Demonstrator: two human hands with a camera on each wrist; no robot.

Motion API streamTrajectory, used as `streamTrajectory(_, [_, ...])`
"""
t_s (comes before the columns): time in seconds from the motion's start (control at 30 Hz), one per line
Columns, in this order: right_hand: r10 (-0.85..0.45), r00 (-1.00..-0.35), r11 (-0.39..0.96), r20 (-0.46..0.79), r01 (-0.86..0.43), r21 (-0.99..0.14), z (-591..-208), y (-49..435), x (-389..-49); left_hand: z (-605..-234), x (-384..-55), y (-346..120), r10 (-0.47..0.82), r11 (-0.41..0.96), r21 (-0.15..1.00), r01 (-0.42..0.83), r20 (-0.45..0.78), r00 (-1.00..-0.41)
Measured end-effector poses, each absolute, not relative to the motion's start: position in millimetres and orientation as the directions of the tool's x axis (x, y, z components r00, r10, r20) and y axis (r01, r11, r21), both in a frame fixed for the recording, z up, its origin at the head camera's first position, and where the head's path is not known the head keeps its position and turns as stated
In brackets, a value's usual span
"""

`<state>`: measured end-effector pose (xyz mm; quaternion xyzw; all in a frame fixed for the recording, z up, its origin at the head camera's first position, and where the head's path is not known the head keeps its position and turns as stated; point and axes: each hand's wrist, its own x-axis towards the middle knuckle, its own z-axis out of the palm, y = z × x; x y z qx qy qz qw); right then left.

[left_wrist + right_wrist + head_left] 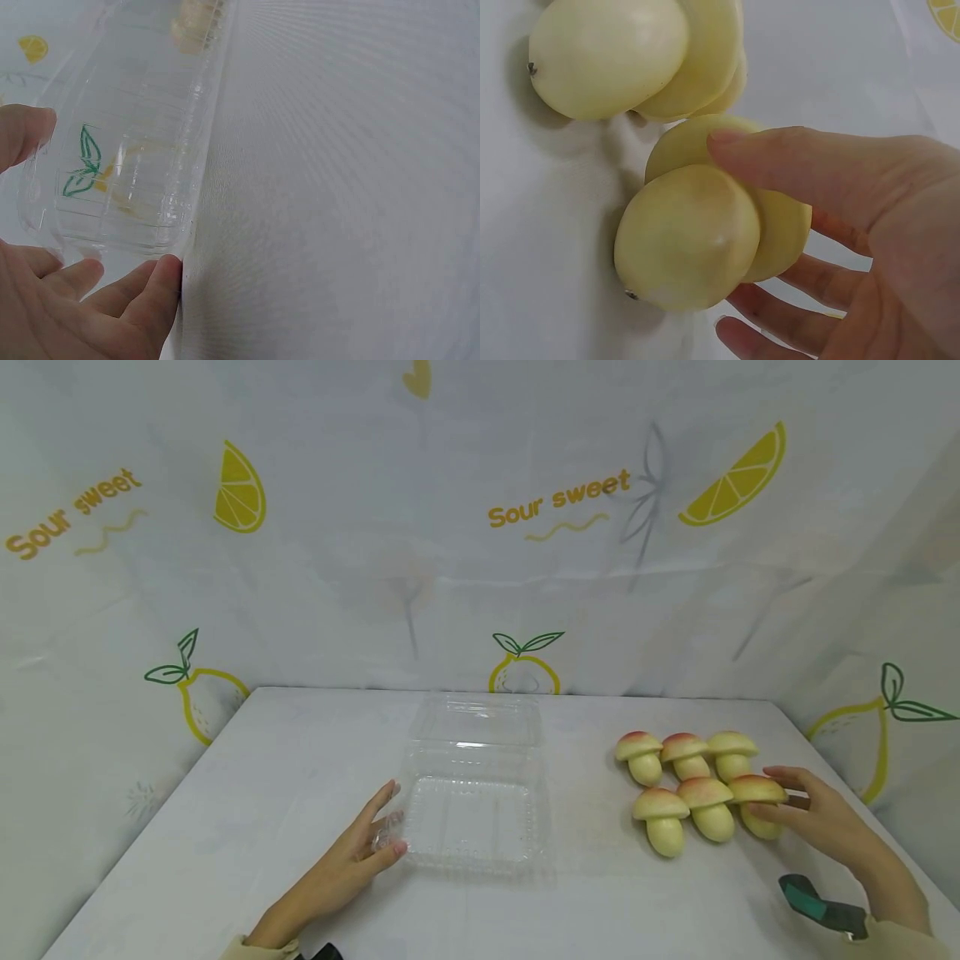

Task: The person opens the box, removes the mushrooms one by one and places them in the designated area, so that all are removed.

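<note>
A clear plastic clamshell container (472,822) lies on the table with its lid (476,720) folded back, away from the person. My left hand (358,852) holds the container's left side, thumb at the near rim and the other fingers along the outer wall. At the right, my right hand (821,818) grips a toy mushroom (761,821), pale yellow with a reddish cap. In the right wrist view the thumb presses on the mushroom's cap (690,146), and the other fingers curl behind it. This is the rightmost mushroom in the near row.
Several more toy mushrooms (705,810) stand in two rows beside the gripped one. The white table (300,760) meets a hanging cloth (337,610) printed with lemons at its back and sides. A dark green strap piece (817,906) shows at the right wrist.
</note>
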<state>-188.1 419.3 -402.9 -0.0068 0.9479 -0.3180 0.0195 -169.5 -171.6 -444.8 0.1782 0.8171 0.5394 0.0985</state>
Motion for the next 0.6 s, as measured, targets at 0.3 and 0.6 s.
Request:
streamTrajectory(0.3, [-0.023,-1.0,0.808,-0.001,-0.018,-0.589,-397,418,-188,-444,-169,-171,0.395,0.361,0.913,0.19,0.035,-0.918])
streamTrajectory(0.6, [-0.018,-1.0,0.83,-0.023,-0.002,-0.558,-385,412,-185,-445,-169,-171,0.401,0.361,0.911,0.198,0.04,-0.915])
